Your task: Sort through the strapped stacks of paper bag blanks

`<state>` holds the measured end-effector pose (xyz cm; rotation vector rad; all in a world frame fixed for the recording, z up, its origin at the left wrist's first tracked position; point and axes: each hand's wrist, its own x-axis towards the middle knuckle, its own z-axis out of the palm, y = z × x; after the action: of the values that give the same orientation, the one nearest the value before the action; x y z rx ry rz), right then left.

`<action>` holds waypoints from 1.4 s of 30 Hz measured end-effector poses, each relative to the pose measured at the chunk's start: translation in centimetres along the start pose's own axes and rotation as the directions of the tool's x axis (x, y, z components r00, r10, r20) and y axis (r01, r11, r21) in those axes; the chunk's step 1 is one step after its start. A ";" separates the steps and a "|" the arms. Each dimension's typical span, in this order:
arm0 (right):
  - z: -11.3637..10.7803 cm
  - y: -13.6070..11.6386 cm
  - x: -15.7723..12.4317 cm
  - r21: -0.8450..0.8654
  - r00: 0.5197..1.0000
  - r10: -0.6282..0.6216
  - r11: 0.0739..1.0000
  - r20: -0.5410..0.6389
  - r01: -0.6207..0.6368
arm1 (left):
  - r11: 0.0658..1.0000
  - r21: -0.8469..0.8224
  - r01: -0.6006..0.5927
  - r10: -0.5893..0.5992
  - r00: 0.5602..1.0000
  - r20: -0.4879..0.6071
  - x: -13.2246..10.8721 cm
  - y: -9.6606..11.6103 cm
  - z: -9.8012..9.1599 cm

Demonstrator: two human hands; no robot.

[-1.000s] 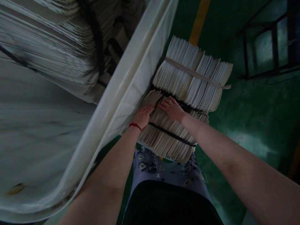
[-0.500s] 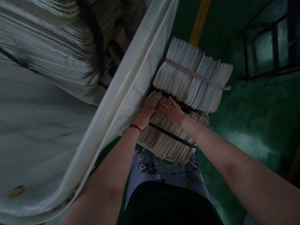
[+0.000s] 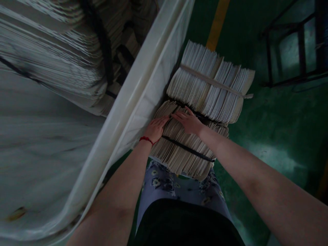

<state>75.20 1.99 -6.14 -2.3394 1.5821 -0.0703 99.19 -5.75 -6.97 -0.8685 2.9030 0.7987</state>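
A bundle of brownish paper or card sheets [image 3: 183, 155], edges upward, lies in front of my legs with a dark strap [image 3: 188, 149] across it. On its left upper part rests my left hand [image 3: 156, 128], fingers stretched out over the sheet edges, a red cord at the wrist. My right hand [image 3: 188, 121] lies on the same bundle, fingers extended toward the left fingertips and thumb raised apart. The fingertips of both hands nearly meet by a dark line that looks like another strap. Behind sits a whiter bundle [image 3: 205, 92], tied with a pale band [image 3: 212, 82].
A large white bin [image 3: 128, 112] rises close on the left, its thick rim slanting beside the bundles. Inside it are strapped stacks of sheets [image 3: 64, 61]. A dark metal frame [image 3: 284, 82] stands at upper right on the green floor [image 3: 271, 123], which bears a yellow line [image 3: 217, 24].
Both hands stay on the brownish bundle; the left hand has shifted very slightly left. The bundles have not visibly moved.
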 end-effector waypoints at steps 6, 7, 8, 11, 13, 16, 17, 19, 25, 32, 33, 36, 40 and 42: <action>0.2 -0.1 0.2 -0.016 1.000 -0.012 1.000 -0.019 0.011 | 0.999 -0.025 0.032 -0.032 0.999 0.009 0.1 -0.1 0.2; 0.2 -0.1 0.3 -0.016 1.000 -0.013 1.000 -0.021 0.013 | 0.999 -0.028 0.038 -0.037 0.999 0.008 0.1 -0.1 0.2; 0.2 -0.1 0.2 -0.016 1.000 -0.015 1.000 -0.021 0.014 | 0.999 -0.032 0.044 -0.044 0.999 0.007 0.1 -0.1 0.3; 0.1 -0.1 0.1 -0.014 1.000 -0.017 1.000 -0.014 0.016 | 0.997 -0.042 0.062 -0.062 0.998 0.007 0.2 -0.1 0.4; 0.0 -0.1 0.0 -0.014 1.000 -0.016 1.000 -0.003 0.016 | 0.997 -0.045 0.069 -0.069 0.998 0.006 0.3 -0.1 0.5; -0.1 -0.1 0.0 -0.019 1.000 -0.011 1.000 0.012 0.012 | 0.997 -0.047 0.056 -0.056 0.998 -0.004 0.3 -0.1 0.5; -0.1 -0.2 0.0 -0.023 1.000 -0.008 1.000 0.016 0.008 | 0.998 -0.047 0.048 -0.049 0.999 -0.012 0.3 -0.1 0.5; -0.1 -0.2 0.1 -0.033 1.000 0.001 0.999 0.023 0.000 | 0.998 -0.045 0.039 -0.040 0.999 -0.025 0.3 -0.1 0.5; -0.6 -0.6 0.8 -0.084 0.998 -0.020 0.996 0.054 0.024 | 0.998 -0.029 0.062 -0.062 0.998 -0.017 0.3 0.1 0.5; -0.2 -0.4 0.9 -0.056 0.999 -0.029 0.998 0.038 0.031 | 0.999 -0.020 0.043 -0.043 0.999 -0.031 0.0 0.0 0.6; -0.1 -0.3 0.8 -0.042 0.999 -0.028 0.999 0.038 0.030 | 0.999 -0.019 0.041 -0.042 0.999 -0.030 -0.1 0.1 0.6; -0.1 -0.1 0.7 -0.013 0.999 -0.027 1.000 0.036 0.027 | 0.999 -0.013 0.044 -0.045 0.998 -0.033 -0.4 0.1 0.7; -0.1 -0.1 0.7 0.003 0.999 -0.028 1.000 0.034 0.028 | 0.999 -0.013 0.050 -0.050 0.998 -0.043 -0.5 0.1 0.8; 0.0 -0.1 0.7 0.005 0.999 -0.027 1.000 0.033 0.027 | 0.999 -0.017 0.051 -0.052 0.997 -0.049 -0.5 0.1 0.8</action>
<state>75.57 1.37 -6.17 -2.3466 1.5334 -0.0407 99.47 -5.06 -7.51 -0.9736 2.9067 0.8089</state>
